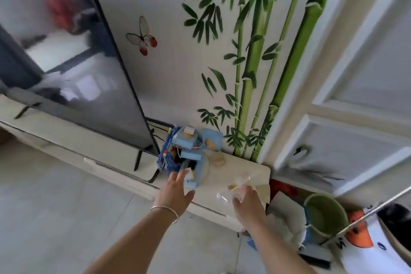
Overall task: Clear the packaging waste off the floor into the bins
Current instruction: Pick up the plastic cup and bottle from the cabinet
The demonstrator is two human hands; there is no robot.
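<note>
My left hand [175, 191] reaches forward with fingers spread, just in front of a blue toy-like box set [184, 155] on the low cream TV cabinet [222, 176]; it holds nothing. My right hand [249, 202] grips a crumpled clear plastic wrapper [240, 182] with a yellow bit in it, over the cabinet's right end. Right of the cabinet, on the floor, stands a green bucket-like bin [322, 213] beside white paper and plastic waste [287, 218].
A large tilted TV [73, 62] stands on the cabinet at left. Small wooden blocks [217, 159] lie near the blue set. A white door [355, 107] is at right. A metal pole [373, 209] and an orange-and-white bag [364, 238] crowd the lower right corner.
</note>
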